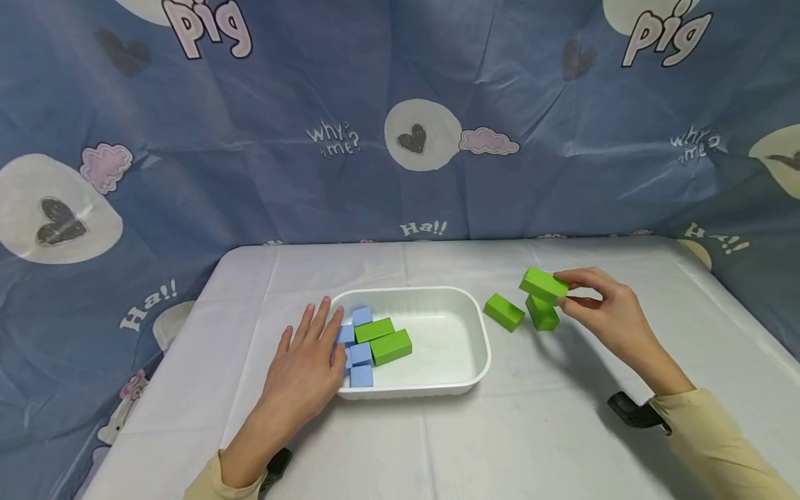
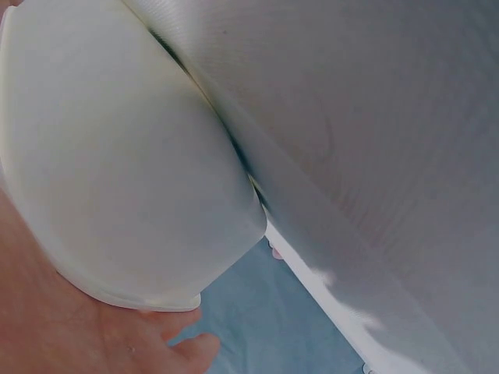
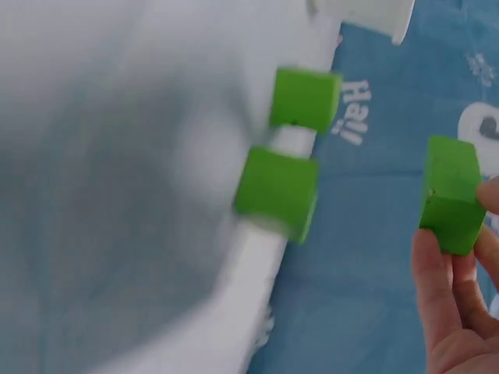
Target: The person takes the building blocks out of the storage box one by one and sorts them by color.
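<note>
Between the thumb and fingers of my right hand (image 1: 609, 316) a green block (image 1: 542, 285) is pinched, raised above the table; the right wrist view shows the same green block (image 3: 452, 195) at the fingertips. Two more green blocks lie on the cloth beneath and beside it, one green block (image 1: 503, 312) nearer the tray and another green block (image 1: 542, 314) partly covered by the held one. My left hand (image 1: 305, 368) rests with straight fingers on the left rim of the white tray (image 1: 437, 392). Inside the tray's left part are several blue cubes (image 1: 361, 376) and two green blocks (image 1: 391, 347).
A white cloth (image 1: 500, 437) covers the table. Behind it hangs a blue printed curtain (image 1: 312, 187), which also drops past the table's left side. The tray's bare floor (image 1: 444, 347) shows on its right half. A dark band (image 1: 636, 411) sits on the right wrist.
</note>
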Motion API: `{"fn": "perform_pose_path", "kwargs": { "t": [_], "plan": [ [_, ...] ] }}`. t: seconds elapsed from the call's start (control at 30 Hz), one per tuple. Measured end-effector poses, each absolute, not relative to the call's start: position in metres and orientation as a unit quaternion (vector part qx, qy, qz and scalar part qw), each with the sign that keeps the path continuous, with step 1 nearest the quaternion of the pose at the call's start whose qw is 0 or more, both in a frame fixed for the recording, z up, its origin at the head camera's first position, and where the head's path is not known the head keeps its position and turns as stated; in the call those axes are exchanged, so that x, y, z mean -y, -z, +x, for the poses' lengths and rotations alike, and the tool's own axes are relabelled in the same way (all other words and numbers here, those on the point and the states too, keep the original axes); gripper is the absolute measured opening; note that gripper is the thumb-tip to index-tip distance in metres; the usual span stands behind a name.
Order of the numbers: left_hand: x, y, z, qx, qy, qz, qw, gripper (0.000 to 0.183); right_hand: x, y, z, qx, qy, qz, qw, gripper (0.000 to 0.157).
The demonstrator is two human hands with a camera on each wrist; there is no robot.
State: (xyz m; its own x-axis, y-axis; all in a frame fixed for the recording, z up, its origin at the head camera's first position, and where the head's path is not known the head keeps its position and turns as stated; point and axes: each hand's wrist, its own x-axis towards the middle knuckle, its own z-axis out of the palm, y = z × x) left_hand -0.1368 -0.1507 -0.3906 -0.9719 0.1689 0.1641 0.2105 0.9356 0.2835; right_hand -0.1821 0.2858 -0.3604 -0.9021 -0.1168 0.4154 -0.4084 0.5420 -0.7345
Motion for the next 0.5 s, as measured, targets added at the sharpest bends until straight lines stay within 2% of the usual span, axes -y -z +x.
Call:
{"fn": "perform_pose_path", "kwargs": {
  "t": [0.5],
  "plan": [
    [0.15,0.391,-0.137,0.982,0.15,-0.094,0.071,0.057,-0.332,0.384,-0.183,0.885,-0.42,0.121,0.162,0.038]
  ]
}}
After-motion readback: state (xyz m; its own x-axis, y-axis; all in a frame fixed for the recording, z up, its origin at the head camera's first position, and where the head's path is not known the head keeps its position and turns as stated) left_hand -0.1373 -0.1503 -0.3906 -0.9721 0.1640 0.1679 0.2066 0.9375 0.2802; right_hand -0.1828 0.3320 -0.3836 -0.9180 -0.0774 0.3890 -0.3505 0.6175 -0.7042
